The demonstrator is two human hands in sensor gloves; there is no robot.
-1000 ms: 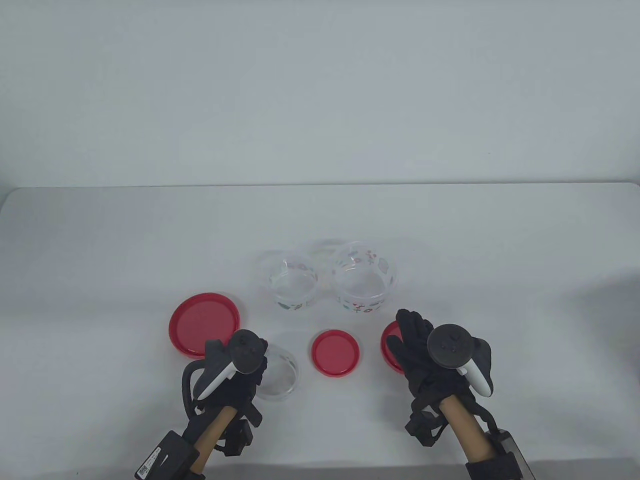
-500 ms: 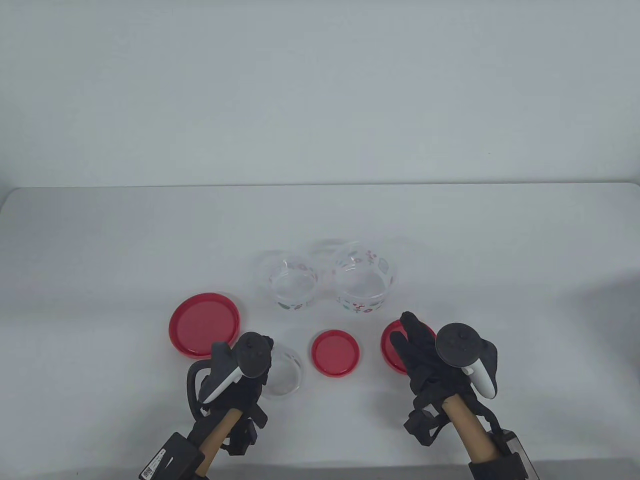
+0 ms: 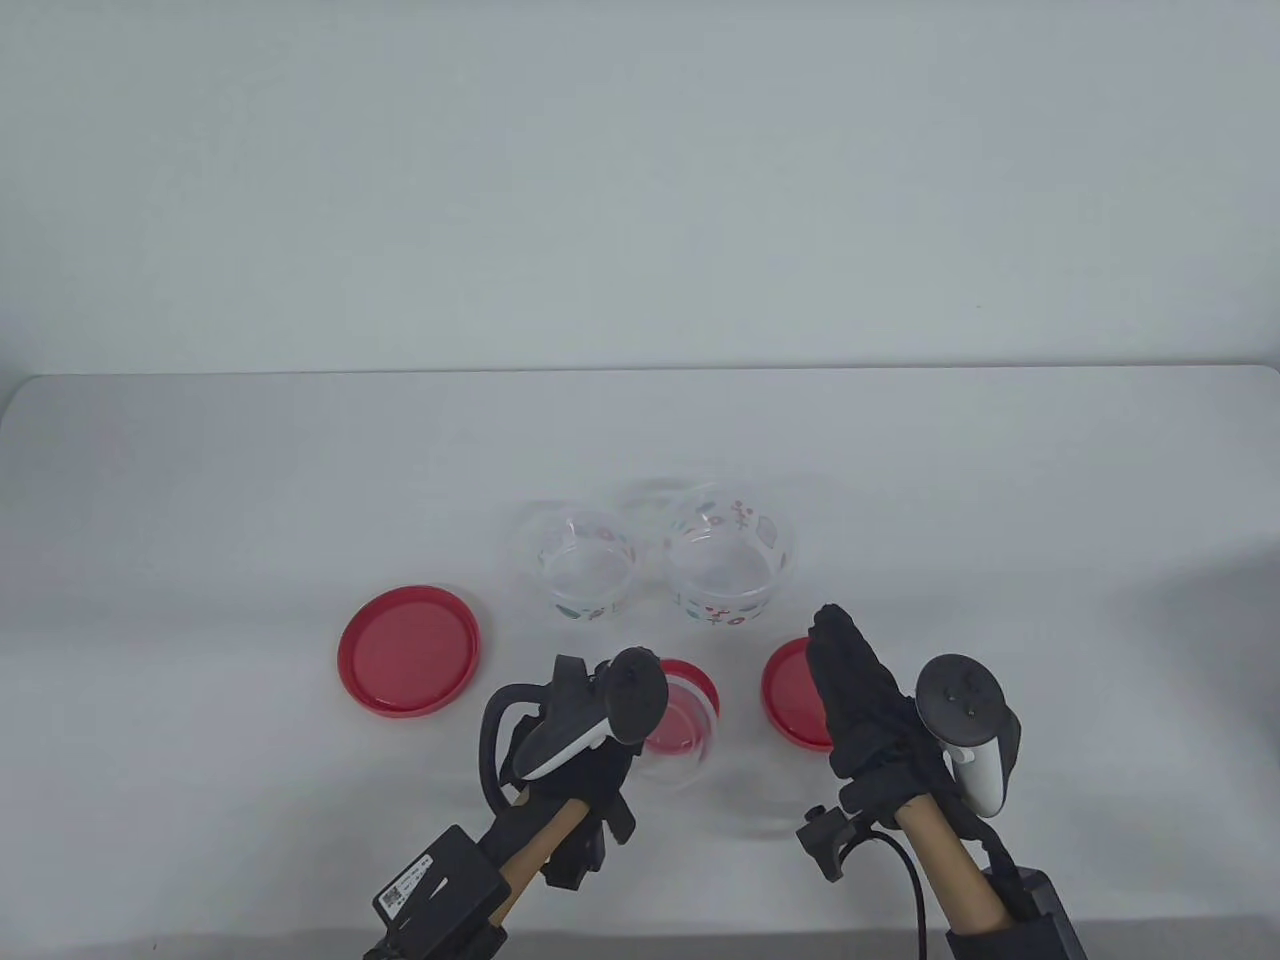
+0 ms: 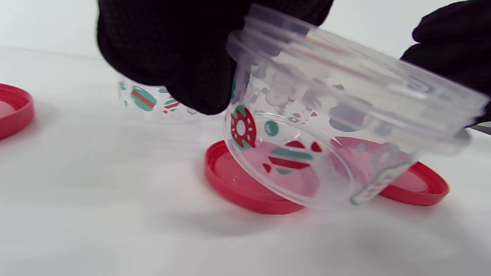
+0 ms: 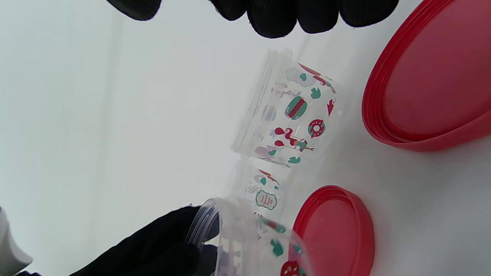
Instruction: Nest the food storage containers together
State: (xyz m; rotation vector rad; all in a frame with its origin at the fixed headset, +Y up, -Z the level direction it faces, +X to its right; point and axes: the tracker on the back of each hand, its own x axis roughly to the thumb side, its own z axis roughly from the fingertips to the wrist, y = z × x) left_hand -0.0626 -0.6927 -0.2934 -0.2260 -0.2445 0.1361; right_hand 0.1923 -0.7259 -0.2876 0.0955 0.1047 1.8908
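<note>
Left hand (image 3: 590,745), black-gloved, gripped the small clear plastic container (image 4: 326,126) printed with red and teal motifs by its threaded rim, fingers (image 4: 184,57) curled over the near edge; held it tilted and lifted above the small red round lid (image 3: 690,700), whether touching it could not be told. Same container seen low in the right wrist view (image 5: 249,237), rim pinched by gloved fingertips.

Right hand (image 3: 865,700), also black-gloved, empty, fingers extended and held close together, pointing away from the person; hovered over the near edge of the medium red round lid (image 3: 790,695) (contact with it not discernible).

Farther out, two more clear printed containers: the middle-sized one (image 3: 585,565) and the larger one (image 3: 725,560), upright, open-topped, side by side and apparently touching at the rims. Off to the left, well apart from them, the large red round lid (image 3: 405,650), lying flat.

All set on a plain white tabletop (image 3: 200,500), matte, with soft grey shadows under lids and hands. Behind it, a bare pale grey-white wall (image 3: 640,180) meeting the table's far edge in a straight line.
</note>
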